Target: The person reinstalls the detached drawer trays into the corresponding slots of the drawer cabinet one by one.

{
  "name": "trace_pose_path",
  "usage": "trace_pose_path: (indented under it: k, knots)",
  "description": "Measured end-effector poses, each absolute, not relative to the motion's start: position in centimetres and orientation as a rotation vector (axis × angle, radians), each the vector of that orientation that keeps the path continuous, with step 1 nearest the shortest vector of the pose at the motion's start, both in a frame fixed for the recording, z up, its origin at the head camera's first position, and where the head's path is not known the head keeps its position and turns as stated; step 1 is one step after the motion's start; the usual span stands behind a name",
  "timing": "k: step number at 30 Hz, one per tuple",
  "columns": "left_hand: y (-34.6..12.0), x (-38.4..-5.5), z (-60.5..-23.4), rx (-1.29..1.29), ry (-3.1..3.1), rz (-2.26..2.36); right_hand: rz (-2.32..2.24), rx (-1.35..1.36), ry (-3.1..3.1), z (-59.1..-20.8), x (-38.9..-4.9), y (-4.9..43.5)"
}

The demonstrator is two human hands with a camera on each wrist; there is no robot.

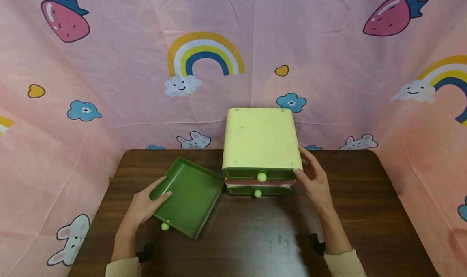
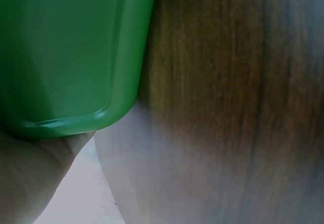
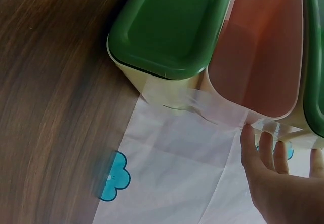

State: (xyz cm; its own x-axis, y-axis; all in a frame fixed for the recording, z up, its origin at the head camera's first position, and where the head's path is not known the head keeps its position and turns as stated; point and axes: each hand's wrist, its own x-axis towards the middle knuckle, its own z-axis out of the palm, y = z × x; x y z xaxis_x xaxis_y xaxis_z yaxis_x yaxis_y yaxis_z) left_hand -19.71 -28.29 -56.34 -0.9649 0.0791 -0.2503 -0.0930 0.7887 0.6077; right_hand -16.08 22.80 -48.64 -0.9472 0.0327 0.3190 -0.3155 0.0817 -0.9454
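Note:
A pulled-out green drawer (image 1: 193,196) with a light green round knob is at the left in the head view, turned at an angle. My left hand (image 1: 144,204) grips its left wall, thumb over the inside. The left wrist view shows the drawer's green front panel (image 2: 71,57) close up. Right of it stands a pale yellow cabinet (image 1: 260,137) with green-fronted drawers at top and bottom and an open pink middle compartment (image 3: 263,46) between them. My right hand (image 1: 316,182) touches the cabinet's right side with extended fingers, thumb near the top drawer's front corner.
A dark wooden table (image 1: 255,236) carries the cabinet and drawer. Behind and beside it hangs a pink printed cloth (image 1: 138,66) with rainbows, strawberries and rabbits. The cabinet stands near the table's back edge.

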Motion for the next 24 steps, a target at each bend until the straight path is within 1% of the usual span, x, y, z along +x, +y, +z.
trace_pose_path:
  k: [6,12,24]
  knots:
    - [-28.5,-19.8,-55.9,0.013,2.707,0.894,1.903,0.262,-2.134,-48.9,-16.0,22.7]
    - [-28.5,-20.5,-55.7,0.023,2.667,0.902,1.914,0.297,-2.112,-48.6,-16.2,22.8]
    - [-28.6,-20.5,-56.6,0.045,2.661,0.946,1.937,0.292,-2.103,-48.6,-16.2,22.8]
